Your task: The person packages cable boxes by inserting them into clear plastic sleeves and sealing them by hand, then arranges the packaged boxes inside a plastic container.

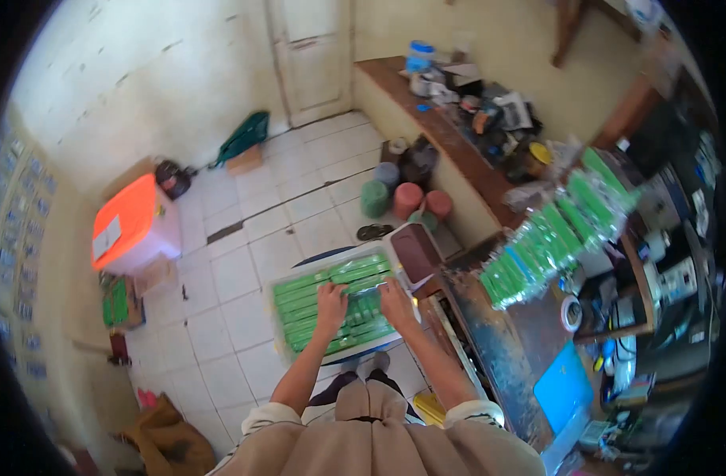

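A white tray [280, 349] in front of my body holds rows of green packets [299, 309] in clear plastic. My left hand [332, 305] is over the middle of the packets, its fingers bent down onto them. To its right, my right hand [395, 303] reaches over the packets near the tray's right side, fingers also curled down. Between the two hands lies a shiny clear-wrapped packet [364, 295], and the fingertips of both hands seem to meet its ends. The fingertips are small and partly hidden.
Many wrapped green packets [537, 246] lie on the dark workbench [490, 349] at right, near a blue sheet [564, 385]. A maroon bin [414, 252] adjoins the tray. An orange-lidded box [127, 214] stands at left; pink and green containers [374, 198] stand beyond.
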The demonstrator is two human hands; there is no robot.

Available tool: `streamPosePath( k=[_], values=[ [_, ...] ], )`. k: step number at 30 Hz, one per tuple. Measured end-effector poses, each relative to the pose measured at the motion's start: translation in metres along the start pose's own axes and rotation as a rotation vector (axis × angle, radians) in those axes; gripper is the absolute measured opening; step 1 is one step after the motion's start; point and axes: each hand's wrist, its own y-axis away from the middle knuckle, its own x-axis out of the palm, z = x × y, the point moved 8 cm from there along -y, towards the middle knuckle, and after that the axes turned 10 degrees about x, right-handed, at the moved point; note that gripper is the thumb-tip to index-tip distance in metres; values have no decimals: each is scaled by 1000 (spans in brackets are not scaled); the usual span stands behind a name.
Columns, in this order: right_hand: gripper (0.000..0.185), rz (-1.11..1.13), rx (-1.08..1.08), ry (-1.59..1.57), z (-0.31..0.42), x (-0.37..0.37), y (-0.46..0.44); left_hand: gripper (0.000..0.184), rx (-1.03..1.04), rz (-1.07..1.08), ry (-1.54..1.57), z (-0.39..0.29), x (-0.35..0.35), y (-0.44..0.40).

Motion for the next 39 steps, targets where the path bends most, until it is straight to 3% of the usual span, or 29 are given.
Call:
streamPosePath(
  k=[3,4,6,11,12,14,15,18,20,24,30,32,34,36,38,39],
  values=[
    [19,-98,213,-322,-7,-85,14,24,8,-79,142,-34,-1,-31],
    [19,-128,249,-297,-12,-117,18,23,-10,-116,223,-46,0,-43],
    [18,-406,221,-407,-21,-197,31,22,156,-188,356,-108,-15,-89],
    [26,-886,196,-178,-35,-394,59,24,365,-216,859,-264,-76,-185],
    [23,-980,211,-183,-43,-423,63,29,497,-266,895,-293,-87,-204],
    [29,-1113,229,-212,-76,-461,63,37,455,-179,1228,-331,-83,-241],
    [33,-1135,277,-301,-96,-477,57,40,458,-175,1216,-346,-75,-264],
    [53,-1119,342,-408,-155,-494,30,49,456,-141,1090,-377,-51,-309],
    [64,-937,422,-438,-170,-487,7,58,400,-107,882,-398,-56,-311],
    [64,-831,475,-453,-165,-473,-6,49,473,-116,537,-423,-59,-293],
    [58,-913,360,-619,-153,-488,5,35,539,-263,645,-445,-81,-263],
    [54,-985,201,-652,-143,-501,16,32,613,-429,638,-457,-105,-243],
    [48,-1033,157,-648,-135,-512,29,32,618,-457,633,-469,-121,-223],
    [45,-1083,26,-743,-122,-521,51,33,664,-497,840,-472,-130,-204],
    [45,-1128,-40,-799,-117,-523,75,41,726,-425,931,-473,-124,-184],
    [47,-1132,3,-808,-113,-522,90,46,664,-280,1213,-473,-115,-175]
  ],
)
